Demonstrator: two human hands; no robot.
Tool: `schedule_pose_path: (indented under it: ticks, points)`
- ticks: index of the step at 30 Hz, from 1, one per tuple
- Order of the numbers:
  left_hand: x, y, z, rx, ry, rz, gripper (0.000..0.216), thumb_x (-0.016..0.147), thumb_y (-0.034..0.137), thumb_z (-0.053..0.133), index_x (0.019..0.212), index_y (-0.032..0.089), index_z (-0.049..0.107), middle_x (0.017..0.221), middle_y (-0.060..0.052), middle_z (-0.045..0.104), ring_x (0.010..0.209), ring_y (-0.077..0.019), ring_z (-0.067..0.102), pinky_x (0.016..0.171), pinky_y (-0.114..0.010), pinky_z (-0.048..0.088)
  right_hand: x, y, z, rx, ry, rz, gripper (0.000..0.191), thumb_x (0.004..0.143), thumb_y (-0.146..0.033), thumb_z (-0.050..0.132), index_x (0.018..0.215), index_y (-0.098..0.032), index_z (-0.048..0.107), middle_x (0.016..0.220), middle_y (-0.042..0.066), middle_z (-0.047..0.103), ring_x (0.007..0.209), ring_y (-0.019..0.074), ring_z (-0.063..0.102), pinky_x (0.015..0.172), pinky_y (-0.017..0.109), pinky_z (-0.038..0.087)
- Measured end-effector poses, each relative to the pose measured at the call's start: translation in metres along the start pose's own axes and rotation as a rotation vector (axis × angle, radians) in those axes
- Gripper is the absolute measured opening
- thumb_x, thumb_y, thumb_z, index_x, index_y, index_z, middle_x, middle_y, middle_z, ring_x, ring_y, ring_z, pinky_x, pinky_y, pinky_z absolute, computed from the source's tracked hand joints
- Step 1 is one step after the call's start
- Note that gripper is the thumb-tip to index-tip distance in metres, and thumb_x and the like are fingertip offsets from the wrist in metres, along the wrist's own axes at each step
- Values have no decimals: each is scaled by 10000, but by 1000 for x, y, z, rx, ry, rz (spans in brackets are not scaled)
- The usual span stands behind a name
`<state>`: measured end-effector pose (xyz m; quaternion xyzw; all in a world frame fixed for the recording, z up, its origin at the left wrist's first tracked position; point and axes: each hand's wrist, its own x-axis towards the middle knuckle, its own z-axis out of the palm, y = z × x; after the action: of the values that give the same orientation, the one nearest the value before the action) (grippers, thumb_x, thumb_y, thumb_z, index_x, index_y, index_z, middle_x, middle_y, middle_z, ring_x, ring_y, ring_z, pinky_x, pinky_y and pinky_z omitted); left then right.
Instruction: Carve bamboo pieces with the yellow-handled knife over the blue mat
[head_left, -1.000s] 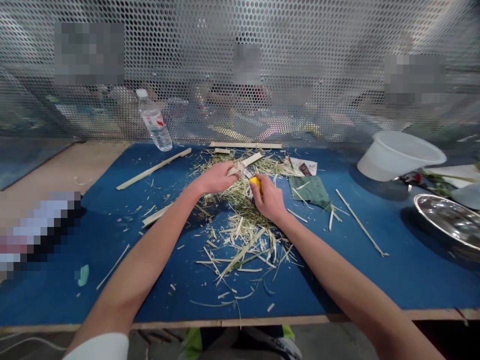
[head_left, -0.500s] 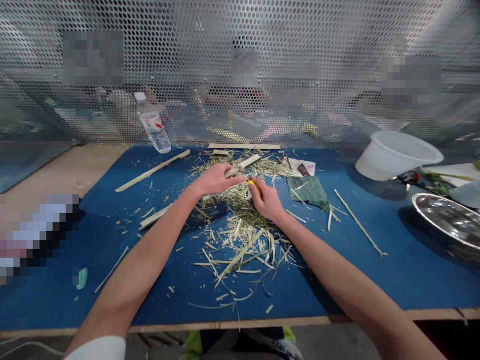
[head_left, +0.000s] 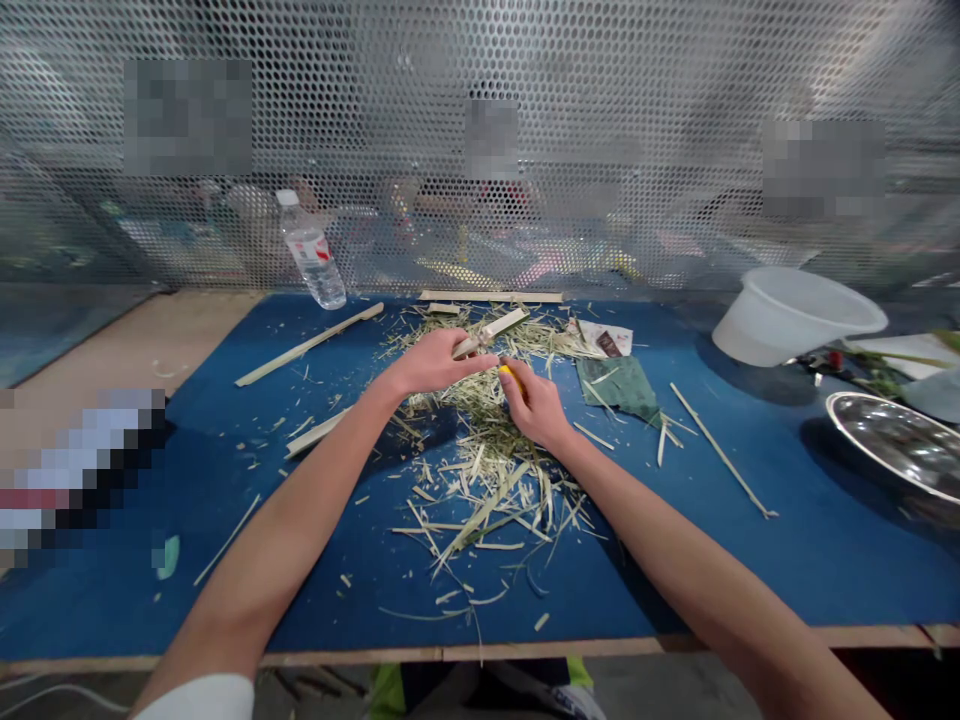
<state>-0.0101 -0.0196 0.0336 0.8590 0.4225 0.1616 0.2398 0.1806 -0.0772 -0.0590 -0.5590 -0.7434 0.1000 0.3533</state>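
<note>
The left hand (head_left: pixel 435 362) is closed around the near end of a pale strip (head_left: pixel 505 322), fingers curled over it and thumb stretched toward the right hand (head_left: pixel 536 402). The strip lies just beyond the gap between the two hands, its long axis slanting across it: from the left hand's fingers it runs away from the person and to the right, so its free end points forward-right, past the right hand's fingertips. The right hand is folded around a yellow-handled tool (head_left: pixel 511 378), mostly hidden in the grip, its visible end directed forward and left, toward the left thumb; whether it touches the strip cannot be told. Beneath the hands and nearer the person, a heap of shavings (head_left: pixel 484 450) spreads over the blue desk (head_left: pixel 720 570). Beyond the hands, a longer strip (head_left: pixel 491 297) lies crosswise, left to right. Left of the left hand, another strip (head_left: pixel 309 345) slants forward-right, with a water bottle (head_left: pixel 313 255) just beyond it. Right of the right hand lies a green sheet (head_left: pixel 621 388), and farther right stand a white tub (head_left: pixel 787 325) and a shiny metal bowl (head_left: pixel 892 445).
</note>
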Motion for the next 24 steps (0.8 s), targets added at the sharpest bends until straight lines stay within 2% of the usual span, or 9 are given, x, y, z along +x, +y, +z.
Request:
schedule_pose_path:
  ticks: [5,11,18,24]
  points:
    - [1,-5,5,12,67,-5,454,843,636,491,676,218,440,649,-4,458,595,-130,401,564,-321,302,2,-3,-3,-60,-5,17,493,1034,-432,262,1341,-165,541,1142,106,721,995,200,696,855,272,499]
    - [2,-6,8,8,83,-29,453,843,628,498,658,219,432,629,3,451,581,-127,395,552,-322,301,2,-10,-10,-209,14,39,489,1040,-433,272,1399,-213,521,1330,82,648,1155,197,641,901,266,489]
    - [2,-3,4,39,57,-68,473,844,661,464,672,221,493,627,-16,475,588,-139,401,554,-328,317,5,-11,-22,-424,52,2,534,1042,-478,262,1447,-224,500,1165,96,711,960,185,678,739,225,443]
    - [2,-2,4,75,45,-63,504,848,679,438,659,219,517,613,-18,463,582,-144,390,554,-344,288,8,-5,-31,-496,50,-63,507,1038,-451,285,1433,-238,522,1051,85,717,946,189,659,741,250,420]
